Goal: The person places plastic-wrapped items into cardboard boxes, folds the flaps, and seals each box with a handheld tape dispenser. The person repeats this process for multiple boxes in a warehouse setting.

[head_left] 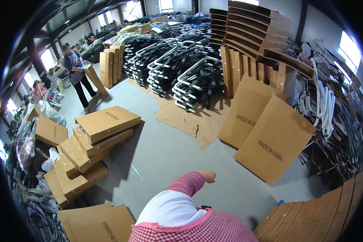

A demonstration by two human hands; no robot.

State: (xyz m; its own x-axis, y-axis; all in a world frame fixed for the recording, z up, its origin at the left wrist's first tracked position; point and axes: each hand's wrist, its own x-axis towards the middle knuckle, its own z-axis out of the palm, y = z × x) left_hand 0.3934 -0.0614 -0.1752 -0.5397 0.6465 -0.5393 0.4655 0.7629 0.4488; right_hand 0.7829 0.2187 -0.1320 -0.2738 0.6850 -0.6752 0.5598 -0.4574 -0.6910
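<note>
My left arm in a pink sleeve reaches up from the lower middle of the head view. My left hand (208, 176) hangs over the grey floor with its fingers curled in, and nothing shows in them. My right hand is out of sight. Nearest to the left hand, at the right, a large flat brown carton (275, 139) stands tilted, partly covering a second flat carton (243, 111). A thin pale green strap (140, 176) lies on the floor and passes out of sight behind my sleeve.
Flat cartons (108, 123) are piled unevenly at left; a carton row (310, 213) lines the lower right. Ahead stand stacked black-and-white tube frames (185, 76) on flattened cardboard (181, 121). Open carton trays (250, 28) rise behind. A co-worker (74, 68) handles a carton at far left.
</note>
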